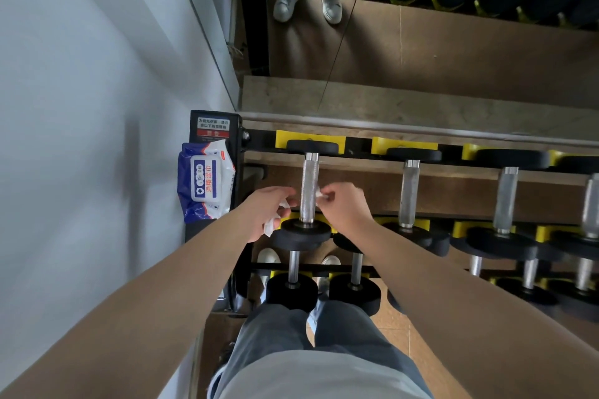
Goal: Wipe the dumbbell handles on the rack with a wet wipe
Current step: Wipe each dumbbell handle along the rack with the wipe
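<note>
wet wipe [271, 227] seemingly round dumbbell handle [309, 186]; left hand [265, 209], right hand [344, 208] pinch ends.

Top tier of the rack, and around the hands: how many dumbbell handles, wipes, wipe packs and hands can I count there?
Top-tier dumbbell handles: 4 (the rightmost is cut by the frame edge)
Wet wipe: 1, pinched by both hands
Wipe pack: 1
Hands: 2, left hand and right hand
Total: 8
</note>
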The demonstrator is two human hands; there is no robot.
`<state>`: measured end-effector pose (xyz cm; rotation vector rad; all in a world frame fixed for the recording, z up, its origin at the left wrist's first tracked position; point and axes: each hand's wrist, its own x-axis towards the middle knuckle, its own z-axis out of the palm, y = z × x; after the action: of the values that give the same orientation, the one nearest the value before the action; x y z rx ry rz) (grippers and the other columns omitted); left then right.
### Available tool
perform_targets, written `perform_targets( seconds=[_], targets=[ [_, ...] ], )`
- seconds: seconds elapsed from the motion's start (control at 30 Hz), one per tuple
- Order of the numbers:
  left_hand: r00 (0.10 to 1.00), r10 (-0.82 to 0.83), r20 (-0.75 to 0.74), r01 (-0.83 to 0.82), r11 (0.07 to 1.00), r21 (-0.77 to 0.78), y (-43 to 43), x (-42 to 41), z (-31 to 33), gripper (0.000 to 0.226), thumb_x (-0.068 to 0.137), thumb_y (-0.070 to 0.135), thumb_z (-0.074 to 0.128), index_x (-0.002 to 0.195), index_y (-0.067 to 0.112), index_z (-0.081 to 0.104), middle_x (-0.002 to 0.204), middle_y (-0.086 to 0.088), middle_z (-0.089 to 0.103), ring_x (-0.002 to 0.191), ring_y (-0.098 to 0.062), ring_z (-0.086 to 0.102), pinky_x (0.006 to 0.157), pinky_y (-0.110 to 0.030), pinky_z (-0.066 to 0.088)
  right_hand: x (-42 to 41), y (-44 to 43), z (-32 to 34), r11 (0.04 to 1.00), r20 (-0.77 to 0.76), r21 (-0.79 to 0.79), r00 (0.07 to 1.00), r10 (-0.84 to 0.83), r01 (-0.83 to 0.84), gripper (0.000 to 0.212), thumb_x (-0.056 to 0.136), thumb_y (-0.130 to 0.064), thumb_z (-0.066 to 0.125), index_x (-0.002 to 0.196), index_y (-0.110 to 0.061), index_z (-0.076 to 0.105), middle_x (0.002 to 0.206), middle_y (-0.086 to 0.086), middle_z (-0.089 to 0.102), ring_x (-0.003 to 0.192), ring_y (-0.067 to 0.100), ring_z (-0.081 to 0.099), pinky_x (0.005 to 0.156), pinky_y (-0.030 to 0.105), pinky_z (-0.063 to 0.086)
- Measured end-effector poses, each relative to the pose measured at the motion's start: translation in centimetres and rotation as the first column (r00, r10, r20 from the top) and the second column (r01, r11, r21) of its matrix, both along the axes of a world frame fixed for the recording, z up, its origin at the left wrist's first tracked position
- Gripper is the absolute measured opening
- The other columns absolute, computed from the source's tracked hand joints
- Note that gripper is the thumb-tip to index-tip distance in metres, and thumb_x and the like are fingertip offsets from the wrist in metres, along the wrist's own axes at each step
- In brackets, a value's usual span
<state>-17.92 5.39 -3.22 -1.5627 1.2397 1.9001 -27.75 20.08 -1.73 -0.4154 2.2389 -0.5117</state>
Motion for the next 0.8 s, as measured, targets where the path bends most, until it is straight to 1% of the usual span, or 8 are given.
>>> perform_targets(
  seconds=[0.17,0.27,0.33,0.47,0.53,0.6,0.7,0.8],
  targets=[
    [1.0,-0.005,-0.018,0.005,1.0,0.01,0.0,-0.2,-0.3,0.016,0.1,0.02,0.062,0.112,0.02,0.072,0.097,-0.006,0.073,0.057,-0.012,0.053,0.045,-0.02,0.036,-0.4,0.8,-0.1,0.98,0.145,0.09,0.975,0.165,-0.18,0.027,0.097,-0.022,0.066,0.121,-0.013,0.073,0.12,0.003,0.072,0.092,0.012,0.063,0.082,0.025,0.051],
    [0.999,-0.028,-0.036,0.028,1.0,0.007,0.1,-0.4,-0.1,0.017,0.101,0.018,0.059,0.111,0.021,0.072,0.095,-0.005,0.073,0.057,-0.012,0.053,0.045,-0.02,0.035,-1.5,-0.4,-0.1,0.988,0.181,-0.024,0.973,-0.144,0.15,0.018,0.098,-0.023,0.066,0.113,-0.015,0.072,0.094,0.001,0.072,0.081,0.012,0.068,0.079,0.032,0.061],
    [0.998,-0.047,-0.042,0.047,0.999,0.001,0.1,-0.5,0.0,0.016,0.101,0.02,0.059,0.11,0.021,0.072,0.094,-0.004,0.073,0.058,-0.011,0.053,0.046,-0.02,0.035,-2.6,-1.8,0.2,0.906,0.23,-0.139,0.903,-0.363,0.399,0.018,0.099,-0.023,0.066,0.114,-0.014,0.069,0.088,0.003,0.072,0.079,0.015,0.07,0.082,0.037,0.064],
    [0.998,-0.06,-0.029,0.06,0.998,0.002,0.0,-0.5,-0.1,0.016,0.099,0.024,0.062,0.111,0.023,0.072,0.103,-0.005,0.075,0.064,-0.012,0.054,0.047,-0.021,0.038,-3.1,-3.7,0.6,0.859,0.16,-0.23,0.888,-0.431,0.458,0.009,0.098,-0.027,0.066,0.1,-0.02,0.071,0.085,0.0,0.074,0.081,0.017,0.072,0.084,0.042,0.063],
    [0.999,-0.047,-0.01,0.047,0.999,-0.009,0.0,-0.6,-0.3,0.016,0.099,0.024,0.062,0.112,0.024,0.072,0.105,-0.006,0.075,0.062,-0.011,0.055,0.046,-0.02,0.039,-2.2,-3.0,0.6,0.922,0.065,-0.232,0.951,-0.302,0.309,0.014,0.099,-0.027,0.066,0.11,-0.021,0.071,0.092,-0.004,0.072,0.084,0.013,0.07,0.078,0.031,0.06],
    [0.999,-0.04,-0.005,0.04,0.999,-0.017,0.0,-0.8,-0.4,0.015,0.1,0.024,0.062,0.112,0.023,0.071,0.099,-0.005,0.075,0.059,-0.01,0.054,0.046,-0.02,0.038,-0.8,-1.8,0.7,0.983,-0.048,-0.182,0.999,-0.006,-0.003,0.015,0.1,-0.022,0.063,0.112,-0.02,0.073,0.096,-0.007,0.07,0.081,0.006,0.065,0.075,0.023,0.054],
    [1.0,-0.013,-0.002,0.013,1.0,0.002,-0.1,-0.8,-0.4,0.014,0.099,0.026,0.065,0.112,0.023,0.072,0.099,-0.006,0.074,0.061,-0.012,0.054,0.047,-0.021,0.039,0.6,-0.7,0.2,0.919,-0.096,-0.02,0.916,0.39,-0.394,0.018,0.099,-0.017,0.06,0.107,-0.021,0.076,0.099,-0.002,0.074,0.084,0.011,0.067,0.086,0.032,0.059],
    [1.0,-0.005,-0.028,0.005,1.0,0.019,-0.3,-0.4,-0.6,0.017,0.098,0.026,0.066,0.114,0.022,0.072,0.104,-0.008,0.075,0.065,-0.013,0.055,0.048,-0.022,0.04,1.1,-0.9,0.3,0.803,-0.046,0.108,0.804,0.593,-0.586,0.023,0.098,-0.018,0.057,0.112,-0.022,0.075,0.104,0.004,0.073,0.088,0.019,0.068,0.086,0.036,0.061]
  ],
)
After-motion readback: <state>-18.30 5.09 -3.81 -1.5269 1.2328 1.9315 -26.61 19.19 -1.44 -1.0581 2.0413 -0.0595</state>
